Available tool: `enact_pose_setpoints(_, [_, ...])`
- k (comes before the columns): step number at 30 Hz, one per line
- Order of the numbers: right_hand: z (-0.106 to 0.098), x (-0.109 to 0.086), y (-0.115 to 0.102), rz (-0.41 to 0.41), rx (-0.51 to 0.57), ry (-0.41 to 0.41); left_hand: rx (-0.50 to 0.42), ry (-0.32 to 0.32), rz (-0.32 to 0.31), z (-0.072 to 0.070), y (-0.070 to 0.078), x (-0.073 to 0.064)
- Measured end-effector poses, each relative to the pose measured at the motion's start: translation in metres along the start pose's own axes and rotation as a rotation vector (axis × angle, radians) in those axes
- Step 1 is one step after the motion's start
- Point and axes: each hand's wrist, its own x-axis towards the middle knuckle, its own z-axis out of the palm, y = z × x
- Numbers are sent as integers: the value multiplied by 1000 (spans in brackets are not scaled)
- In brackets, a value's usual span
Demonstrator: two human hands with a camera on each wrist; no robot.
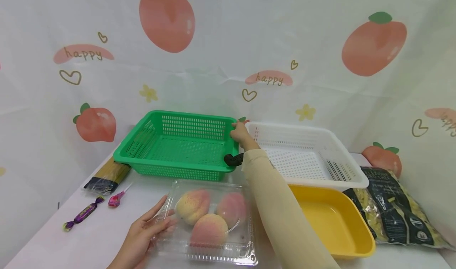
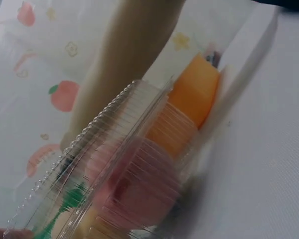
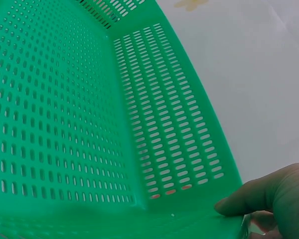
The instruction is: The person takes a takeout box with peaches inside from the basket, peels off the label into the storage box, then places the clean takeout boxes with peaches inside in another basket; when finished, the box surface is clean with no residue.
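A clear plastic clamshell box (image 1: 235, 257) with three pink-and-yellow peaches (image 1: 209, 230) inside is at the front centre. My left hand (image 1: 140, 233) grips its left side; in the left wrist view the box looks tilted and only a fingertip (image 2: 12, 233) shows at its edge. Farther back sits a green slotted basket (image 1: 174, 168) with nothing in it. My right hand (image 1: 244, 135) reaches across and holds the basket's rim at the right back corner. In the right wrist view the thumb (image 3: 246, 196) lies over the rim and the other fingers curl beneath it.
A white basket (image 1: 306, 180) stands at the right, behind a yellow basin (image 1: 342, 221). Dark food bags (image 1: 392, 209) lie far right. On the left are a packet of noodles (image 1: 108, 178), a lollipop (image 1: 115, 199) and a purple wrapped candy (image 1: 83, 213). A printed curtain hangs behind.
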Motion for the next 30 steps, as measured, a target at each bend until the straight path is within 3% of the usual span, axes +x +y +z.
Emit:
enact_pose_setpoints(4, [1,2,0,3,-1,5,-49,45,-25,-11,1,-7])
enact_pose_setpoints(9, [1,4,0,0,-1,11,-1,101,-59,-24,2,-16])
enact_pose_setpoints(16, [1,4,1,-7,-4,10,-80,-21,16,-41,1,-28])
enact_pose_setpoints(20, [1,3,1,-17,0,5,-142,-50,48,-50,6,-34])
enact_pose_setpoints(23, [1,3,2,-16,-2,4,-194,-19,11,-55,16,-37])
enact_pose_setpoints(27, [1,4,3,-10,4,8,-319,-137,86,-63,28,-39])
enact_pose_setpoints(30, [1,5,3,-5,6,14,-425,-297,192,-69,35,-40])
